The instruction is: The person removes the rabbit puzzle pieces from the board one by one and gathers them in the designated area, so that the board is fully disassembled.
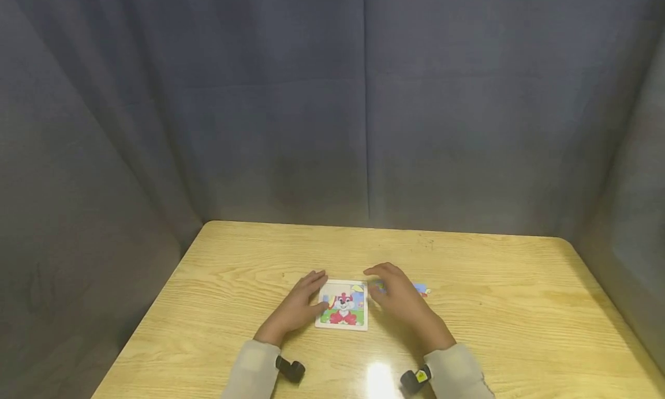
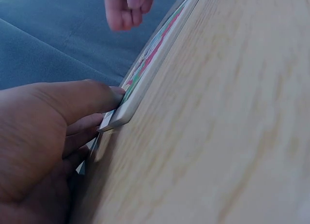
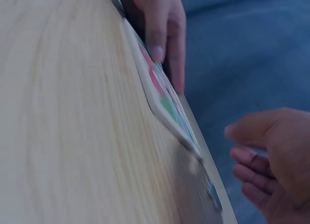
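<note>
A square jigsaw puzzle (image 1: 343, 317) in a pale frame lies on the table, showing a red and white cartoon animal on green and blue. Its upper part has a bare pale area. My left hand (image 1: 298, 306) rests at the puzzle's left side, thumb on the frame's edge and fingers extended along it. In the left wrist view, that thumb (image 2: 104, 98) lies over a frame corner. Just right of the puzzle is my right hand (image 1: 397, 295), raised above the table, fingers loosely bent and nothing between them. Loose colourful puzzle pieces (image 1: 421, 289) lie partly hidden beneath it.
The wooden table (image 1: 234, 283) has rounded far corners, and grey curtains (image 1: 280, 127) hang behind it and at both sides. A bright light reflection shows on the tabletop near the front, between the forearms.
</note>
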`<control>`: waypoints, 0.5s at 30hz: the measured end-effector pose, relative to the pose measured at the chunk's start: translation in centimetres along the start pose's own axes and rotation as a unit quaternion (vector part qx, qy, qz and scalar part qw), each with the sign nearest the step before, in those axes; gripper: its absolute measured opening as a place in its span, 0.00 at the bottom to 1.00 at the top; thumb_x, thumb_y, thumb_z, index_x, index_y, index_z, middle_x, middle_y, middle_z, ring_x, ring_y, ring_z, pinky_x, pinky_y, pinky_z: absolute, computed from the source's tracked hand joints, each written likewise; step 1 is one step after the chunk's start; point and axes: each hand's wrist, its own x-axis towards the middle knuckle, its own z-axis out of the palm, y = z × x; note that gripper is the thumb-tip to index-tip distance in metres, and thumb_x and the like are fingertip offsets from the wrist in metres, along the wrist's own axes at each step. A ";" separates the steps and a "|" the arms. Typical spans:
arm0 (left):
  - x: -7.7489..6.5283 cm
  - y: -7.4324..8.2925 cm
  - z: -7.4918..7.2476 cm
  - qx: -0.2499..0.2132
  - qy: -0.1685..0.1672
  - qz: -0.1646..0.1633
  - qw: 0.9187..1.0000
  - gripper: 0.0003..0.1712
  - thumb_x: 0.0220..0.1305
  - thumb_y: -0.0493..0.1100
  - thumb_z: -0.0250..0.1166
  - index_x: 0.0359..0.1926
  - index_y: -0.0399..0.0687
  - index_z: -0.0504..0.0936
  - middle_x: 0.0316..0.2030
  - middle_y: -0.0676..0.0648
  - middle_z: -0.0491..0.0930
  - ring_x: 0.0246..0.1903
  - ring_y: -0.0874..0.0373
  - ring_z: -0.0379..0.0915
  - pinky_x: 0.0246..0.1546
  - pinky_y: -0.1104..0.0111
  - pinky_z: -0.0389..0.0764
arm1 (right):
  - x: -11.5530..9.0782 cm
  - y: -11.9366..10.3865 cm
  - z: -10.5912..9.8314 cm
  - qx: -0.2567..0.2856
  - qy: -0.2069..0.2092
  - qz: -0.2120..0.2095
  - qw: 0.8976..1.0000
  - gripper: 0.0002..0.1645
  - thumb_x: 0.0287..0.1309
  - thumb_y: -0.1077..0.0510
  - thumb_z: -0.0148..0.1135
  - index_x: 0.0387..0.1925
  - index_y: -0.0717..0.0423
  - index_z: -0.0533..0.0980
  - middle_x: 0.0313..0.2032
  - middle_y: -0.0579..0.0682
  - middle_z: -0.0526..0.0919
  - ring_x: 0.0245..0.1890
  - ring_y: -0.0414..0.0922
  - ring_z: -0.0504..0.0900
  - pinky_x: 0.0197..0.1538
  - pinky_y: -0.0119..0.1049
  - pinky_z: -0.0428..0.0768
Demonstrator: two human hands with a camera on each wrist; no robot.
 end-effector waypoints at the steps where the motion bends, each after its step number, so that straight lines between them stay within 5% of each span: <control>1: 0.0 0.0 0.0 0.002 -0.001 0.000 1.000 0.37 0.67 0.48 0.62 0.73 0.43 0.61 0.74 0.47 0.54 0.74 0.47 0.38 0.70 0.44 0.49 | 0.1 -0.3 0.3 -0.005 -0.004 -0.002 1.000 0.21 0.62 0.59 0.61 0.57 0.58 0.75 0.56 0.52 0.75 0.58 0.54 0.72 0.59 0.52 0.75; 15: -0.1 0.3 -0.2 0.010 -0.005 0.006 1.000 0.36 0.68 0.47 0.61 0.72 0.43 0.61 0.74 0.47 0.53 0.74 0.45 0.38 0.69 0.43 0.50 | 0.4 -2.3 2.6 -0.082 -0.036 0.045 0.995 0.25 0.62 0.54 0.63 0.60 0.57 0.74 0.57 0.52 0.76 0.60 0.54 0.72 0.61 0.48 0.74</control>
